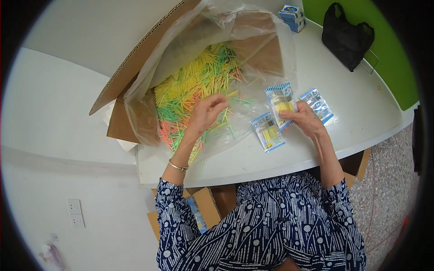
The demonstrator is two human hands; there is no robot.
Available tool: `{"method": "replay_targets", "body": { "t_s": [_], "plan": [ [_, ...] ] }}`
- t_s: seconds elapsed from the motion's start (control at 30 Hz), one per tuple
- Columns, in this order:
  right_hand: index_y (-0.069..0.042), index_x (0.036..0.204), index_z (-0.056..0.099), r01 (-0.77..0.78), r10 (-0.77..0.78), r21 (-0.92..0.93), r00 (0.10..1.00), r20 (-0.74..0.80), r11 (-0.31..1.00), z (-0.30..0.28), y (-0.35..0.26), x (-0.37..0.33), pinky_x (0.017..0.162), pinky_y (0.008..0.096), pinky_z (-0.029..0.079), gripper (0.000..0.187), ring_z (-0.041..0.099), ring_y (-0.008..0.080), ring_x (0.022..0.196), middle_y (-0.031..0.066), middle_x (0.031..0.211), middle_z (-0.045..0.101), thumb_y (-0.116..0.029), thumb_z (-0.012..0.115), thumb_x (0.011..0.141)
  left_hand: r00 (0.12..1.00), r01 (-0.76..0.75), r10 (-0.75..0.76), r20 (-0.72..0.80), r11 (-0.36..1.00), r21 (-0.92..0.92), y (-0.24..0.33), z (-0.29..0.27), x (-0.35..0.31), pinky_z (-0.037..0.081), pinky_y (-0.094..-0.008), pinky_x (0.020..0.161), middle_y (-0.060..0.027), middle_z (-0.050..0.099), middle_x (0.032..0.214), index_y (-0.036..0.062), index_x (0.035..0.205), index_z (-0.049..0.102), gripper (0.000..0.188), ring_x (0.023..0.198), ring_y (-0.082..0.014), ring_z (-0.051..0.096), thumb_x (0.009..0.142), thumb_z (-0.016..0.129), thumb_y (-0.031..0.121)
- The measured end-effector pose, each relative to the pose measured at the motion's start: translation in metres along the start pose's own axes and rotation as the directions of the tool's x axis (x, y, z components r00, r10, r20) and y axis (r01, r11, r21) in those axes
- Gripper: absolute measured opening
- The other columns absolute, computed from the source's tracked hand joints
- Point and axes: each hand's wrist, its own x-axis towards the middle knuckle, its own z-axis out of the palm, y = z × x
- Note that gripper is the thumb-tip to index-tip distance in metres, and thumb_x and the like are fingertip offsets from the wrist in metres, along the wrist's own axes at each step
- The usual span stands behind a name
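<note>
My right hand (308, 119) grips a clear plastic packet (281, 100) with blue striped ends, thumb across its front. Yellow sticks show inside it. A second packet (268, 132) with yellowish sticks lies just left of that hand, and a third packet (318, 106) lies to its right, partly hidden by the fingers. Over the near right side of a heap of thin coloured sticks (194, 74), my left hand (209, 114) is closed, fingertips drawn together. What it holds, if anything, cannot be made out. The sticks are yellow, green and pink.
A clear plastic liner (149, 86) spreads from the tipped cardboard box (124, 119) onto the white table (352, 131). Small blue-and-white boxes (293, 18) and a black bag (346, 38) stand at the back right. Below the table edge is an open carton (205, 207).
</note>
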Motion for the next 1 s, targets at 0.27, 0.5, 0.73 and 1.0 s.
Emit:
{"method": "replay_targets", "body": {
  "t_s": [0.27,0.5,0.73,1.0],
  "plan": [
    [0.004,0.091,0.068,-0.048,0.053,-0.071,0.996,0.068,0.996,0.020,0.007,0.006,0.070,0.0246,0.049,0.027,0.063,0.0121,0.074,0.0079,0.084,0.068,-0.018,0.073,0.078,0.990,-0.002,0.062,-0.123,0.901,0.434,-0.053,0.032,-0.014,0.046,-0.0366,0.058,-0.0172,0.061,0.073,-0.0002,0.085,0.063,0.017,0.062,-0.0306,0.059,0.079,0.064,0.015],
    [0.004,0.094,0.068,-0.073,0.082,-0.103,0.992,0.092,0.992,0.019,0.015,0.007,0.072,0.0240,0.049,0.027,0.063,0.0115,0.077,0.0076,0.086,0.069,-0.017,0.073,0.078,0.980,-0.031,0.146,-0.132,0.775,0.631,-0.053,0.047,-0.001,0.046,-0.0442,0.060,-0.0196,0.060,0.075,0.0001,0.082,0.058,0.010,0.069,-0.0383,0.058,0.078,0.057,0.009],
    [0.003,0.092,0.069,-0.102,0.124,-0.180,0.986,0.115,0.978,0.022,0.014,0.009,0.070,0.0235,0.048,0.027,0.062,0.0094,0.075,0.0047,0.082,0.068,-0.019,0.074,0.078,0.945,0.071,0.018,-0.326,0.964,0.258,-0.028,0.025,0.004,0.049,-0.0367,0.059,-0.0122,0.061,0.076,0.0019,0.094,0.055,0.013,0.069,-0.0244,0.062,0.082,0.059,0.006],
    [0.002,0.090,0.069,-0.097,0.135,-0.196,0.972,0.194,0.976,0.019,0.026,0.010,0.066,0.0228,0.047,0.029,0.061,0.0081,0.072,0.0036,0.079,0.067,-0.022,0.075,0.076,0.977,-0.102,-0.019,-0.214,0.835,-0.540,0.053,0.047,0.010,0.048,-0.0207,0.065,-0.0026,0.062,0.082,0.0023,0.104,0.051,0.019,0.075,-0.0099,0.060,0.087,0.059,0.003]
  ]
}}
